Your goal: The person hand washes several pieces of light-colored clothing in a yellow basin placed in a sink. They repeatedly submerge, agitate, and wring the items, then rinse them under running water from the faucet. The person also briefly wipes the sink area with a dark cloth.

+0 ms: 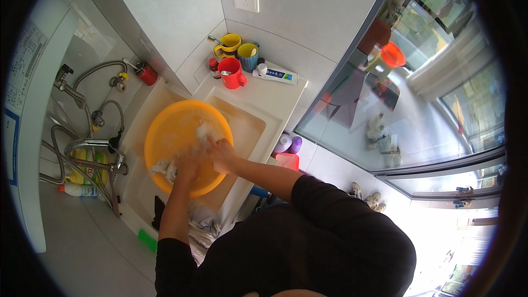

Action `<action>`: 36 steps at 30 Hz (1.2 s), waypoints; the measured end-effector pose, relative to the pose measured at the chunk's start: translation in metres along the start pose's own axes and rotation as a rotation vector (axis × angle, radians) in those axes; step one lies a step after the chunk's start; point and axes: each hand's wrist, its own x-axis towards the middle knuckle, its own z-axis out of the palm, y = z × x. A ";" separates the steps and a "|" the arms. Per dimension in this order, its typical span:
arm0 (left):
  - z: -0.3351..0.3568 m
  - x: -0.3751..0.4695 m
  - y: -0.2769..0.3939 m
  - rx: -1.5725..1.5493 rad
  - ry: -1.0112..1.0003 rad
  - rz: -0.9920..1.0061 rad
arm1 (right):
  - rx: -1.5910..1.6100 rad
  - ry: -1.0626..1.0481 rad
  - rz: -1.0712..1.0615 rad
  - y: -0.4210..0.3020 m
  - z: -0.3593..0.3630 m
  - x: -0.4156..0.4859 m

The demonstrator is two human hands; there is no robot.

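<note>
An orange plastic basin [226, 126] with cloudy, sudsy water stands in a white laundry sink [270, 121]. My left hand [188, 168] is partly under the water, beside a bunched white cloth [166, 170] at the basin's near left side. My right hand [221, 154] is over the basin's right part, its fingertips at white suds or wet cloth [203, 130]; which of these cannot be told. Water and suds blur the fingers of my left hand. More light-coloured clothes [204, 220] lie in the sink near my body, below the basin.
A chrome faucet [93, 143] with braided hoses is at the left. On the ledge stand a red mug [232, 73], a yellow mug [229, 44], a blue cup [248, 60] and a toothpaste tube [278, 75]. Detergent bottles [84, 167] are behind the faucet; a glass door is at the right.
</note>
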 end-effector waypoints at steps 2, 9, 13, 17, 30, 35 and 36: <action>0.001 0.000 0.000 -0.001 0.000 -0.003 | -0.007 0.005 0.002 0.000 0.001 0.000; 0.006 0.001 0.000 -0.005 0.006 -0.005 | -0.013 0.016 0.001 0.000 0.000 -0.001; 0.007 0.002 -0.002 -0.002 0.013 -0.007 | -0.044 -0.002 0.009 -0.001 0.001 0.001; 0.008 0.002 -0.002 -0.004 0.022 -0.008 | -0.014 0.003 0.015 -0.001 0.004 0.002; 0.048 0.024 -0.015 0.098 0.187 0.158 | -0.064 -0.042 0.015 -0.002 -0.001 0.004; 0.033 0.023 -0.001 -0.178 0.295 -0.135 | -0.069 -0.045 -0.007 0.000 -0.002 0.005; 0.021 0.016 -0.005 -0.347 0.302 -0.140 | -0.021 0.016 0.018 0.001 -0.003 0.003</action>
